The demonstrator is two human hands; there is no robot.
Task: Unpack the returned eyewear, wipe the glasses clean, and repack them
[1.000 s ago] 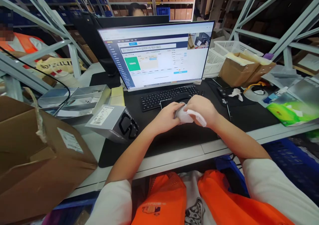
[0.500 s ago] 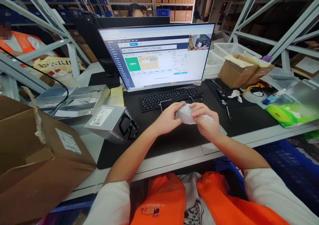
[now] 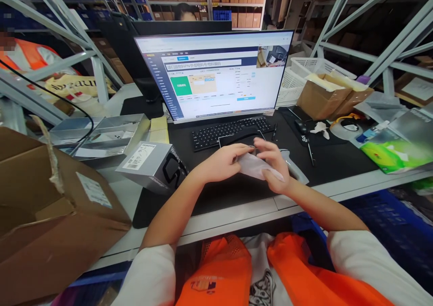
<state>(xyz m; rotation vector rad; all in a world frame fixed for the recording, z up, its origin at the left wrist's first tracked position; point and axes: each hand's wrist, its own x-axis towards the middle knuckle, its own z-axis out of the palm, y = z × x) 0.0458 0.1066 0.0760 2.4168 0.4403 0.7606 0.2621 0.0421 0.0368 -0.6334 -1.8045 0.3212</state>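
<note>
A crumpled white, see-through plastic wrapper is stretched between my hands above the black desk mat. My left hand pinches its left end between thumb and fingers. At the other end, my right hand has its thumb pressed on the wrapper, while its fingers are raised and slightly apart. Whatever the wrapper may contain cannot be made out. Just behind the hands lies a dark flat item with a pale edge, partly covered by my fingers. A clear plastic bag rests on the mat beside my right hand.
A grey box with a goggles picture and an open carton stand left. Behind are a keyboard and monitor. Right are a pen, tape roll, cardboard bins and a green packet.
My hands have come slightly lower and the wrapper lies flatter between them. My right fingers have lifted and opened away from it. More of the clear bag on the mat shows.
</note>
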